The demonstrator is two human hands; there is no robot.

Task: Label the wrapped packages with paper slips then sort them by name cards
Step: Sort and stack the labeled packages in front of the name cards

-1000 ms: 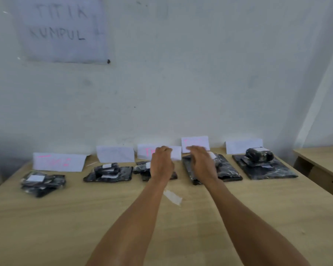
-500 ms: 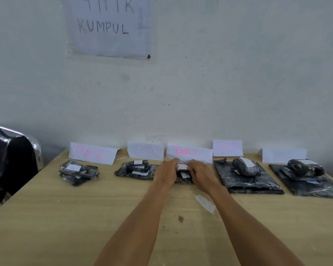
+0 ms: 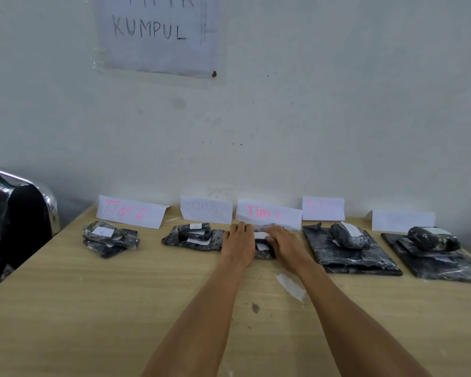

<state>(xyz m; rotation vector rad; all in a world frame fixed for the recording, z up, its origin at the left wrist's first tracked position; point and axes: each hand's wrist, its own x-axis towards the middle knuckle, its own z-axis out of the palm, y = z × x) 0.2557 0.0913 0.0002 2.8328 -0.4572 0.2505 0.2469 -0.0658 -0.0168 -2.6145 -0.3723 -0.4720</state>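
Sorting step: left hand point(image 3: 238, 242) and right hand point(image 3: 284, 242) are pressing flat, fingers point(image 3: 238, 229) nearly straight and gripping nothing, on the black package point(image 3: 264, 255) lying under and between them. Its paper slip point(image 3: 261, 235) is showing between the fingers, and the name card point(image 3: 268, 213) is standing just beyond. Next is probably calling for a clean release. Other piles point(image 3: 348, 246) are lying either side on the wooden counter point(image 3: 120, 308); a white wall point(image 3: 337, 104) with a sign point(image 3: 158, 34) is rising behind.

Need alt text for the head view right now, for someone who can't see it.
The left hand and right hand rest on a black wrapped package in front of the Tim C card. Five name cards line the wall on a wooden table, each with black packages before it.
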